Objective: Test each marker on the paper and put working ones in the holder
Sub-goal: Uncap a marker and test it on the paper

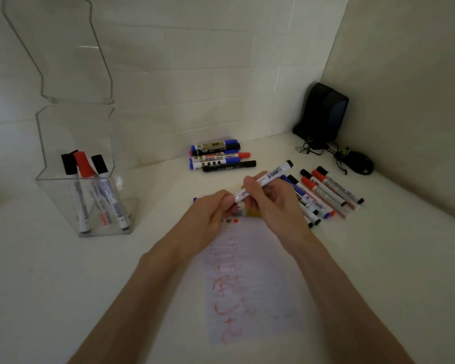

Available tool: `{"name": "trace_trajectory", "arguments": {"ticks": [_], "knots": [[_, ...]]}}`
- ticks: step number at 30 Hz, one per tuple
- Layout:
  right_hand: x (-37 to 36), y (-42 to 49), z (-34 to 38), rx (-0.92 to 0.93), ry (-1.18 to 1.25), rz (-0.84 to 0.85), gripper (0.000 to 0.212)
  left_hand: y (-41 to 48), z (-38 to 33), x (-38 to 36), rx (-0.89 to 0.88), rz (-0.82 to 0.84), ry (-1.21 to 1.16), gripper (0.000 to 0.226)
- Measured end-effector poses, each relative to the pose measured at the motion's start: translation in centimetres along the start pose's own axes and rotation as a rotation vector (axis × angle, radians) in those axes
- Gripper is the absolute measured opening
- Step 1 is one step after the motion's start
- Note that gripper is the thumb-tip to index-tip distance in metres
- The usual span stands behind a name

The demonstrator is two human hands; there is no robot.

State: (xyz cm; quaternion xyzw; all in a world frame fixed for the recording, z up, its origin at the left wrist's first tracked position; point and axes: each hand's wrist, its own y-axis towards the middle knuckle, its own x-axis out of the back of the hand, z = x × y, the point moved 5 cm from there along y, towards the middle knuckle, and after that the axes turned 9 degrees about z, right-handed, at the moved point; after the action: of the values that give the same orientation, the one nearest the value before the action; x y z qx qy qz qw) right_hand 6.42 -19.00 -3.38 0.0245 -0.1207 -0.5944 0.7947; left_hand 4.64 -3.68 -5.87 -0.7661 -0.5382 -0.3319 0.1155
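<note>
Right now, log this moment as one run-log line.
marker: held above paper | left hand: grips its near end | right hand: grips barrel | holder: three markers inside | paper: red scribbles

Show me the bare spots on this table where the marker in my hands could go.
Bare table lies between the holder and the paper, and right of the paper, nearer than the marker row. Crowded: the back pile of markers, the marker row beside the right hand, and the corner with the mouse and speaker.
</note>
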Motion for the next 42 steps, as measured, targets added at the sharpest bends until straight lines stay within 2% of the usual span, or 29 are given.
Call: {"name": "trace_trajectory", "arguments": {"ticks": [5, 8, 10, 13, 16, 17, 20, 24, 28, 31, 35, 40, 42], "knots": [[0.2, -0.2, 0.7, 0.026, -0.024, 0.029, 0.029, 0.4, -0.4, 0.0, -0.065, 0.065, -0.084, 0.038], [3.9, -0.1, 1.1, 0.024, 0.093, -0.19, 0.026, -0.5, 0.5, 1.8, -0.078, 0.102, -0.239, 0.04], [6.3, -0.2, 1.2, 0.041, 0.144, -0.331, 0.024, -1.3, 1.1, 3.4, -0.079, 0.035, -0.281, 0.042], [6.5, -0.2, 0.5, 0.044, 0.183, -0.382, 0.02, -1.6, 1.1, 3.1, -0.047, -0.011, -0.221, 0.027], [6.2, -0.2, -0.3, 0.025, 0.297, -0.38, 0.021, -1.4, 1.2, 1.3, 0.077, 0.066, -0.034, 0.011], [6.3, -0.2, -0.5, 0.008, 0.321, -0.379, 0.023, -1.4, 1.4, 1.0, 0.131, 0.092, 0.053, 0.01], [5.9, -0.2, -1.2, -0.059, 0.335, -0.332, 0.025, -1.4, 1.2, 0.8, 0.207, 0.151, 0.326, 0.028], [4.6, -0.1, -1.5, -0.158, 0.268, -0.218, 0.026, -1.3, 1.1, 0.5, 0.217, 0.154, 0.388, 0.056], [4.0, -0.6, -2.1, -0.208, 0.123, -0.225, 0.028, -1.2, 1.7, 0.2, 0.288, 0.182, 0.394, 0.078], [3.4, -0.8, -3.1, -0.264, 0.019, -0.241, 0.027, -1.4, 1.7, 0.3, 0.299, 0.198, 0.354, 0.076], [2.6, -0.7, -3.7, -0.265, -0.157, -0.268, 0.014, -1.5, 1.6, 0.2, 0.275, 0.199, 0.34, 0.062], [1.6, -0.2, -3.9, -0.145, -0.211, -0.263, 0.029, -1.4, 1.7, 0.1, 0.276, 0.199, 0.343, 0.054], [1.6, -0.1, -4.1, -0.142, -0.227, -0.271, 0.025, -1.4, 1.9, 0.0, 0.261, 0.193, 0.329, 0.051]]}}
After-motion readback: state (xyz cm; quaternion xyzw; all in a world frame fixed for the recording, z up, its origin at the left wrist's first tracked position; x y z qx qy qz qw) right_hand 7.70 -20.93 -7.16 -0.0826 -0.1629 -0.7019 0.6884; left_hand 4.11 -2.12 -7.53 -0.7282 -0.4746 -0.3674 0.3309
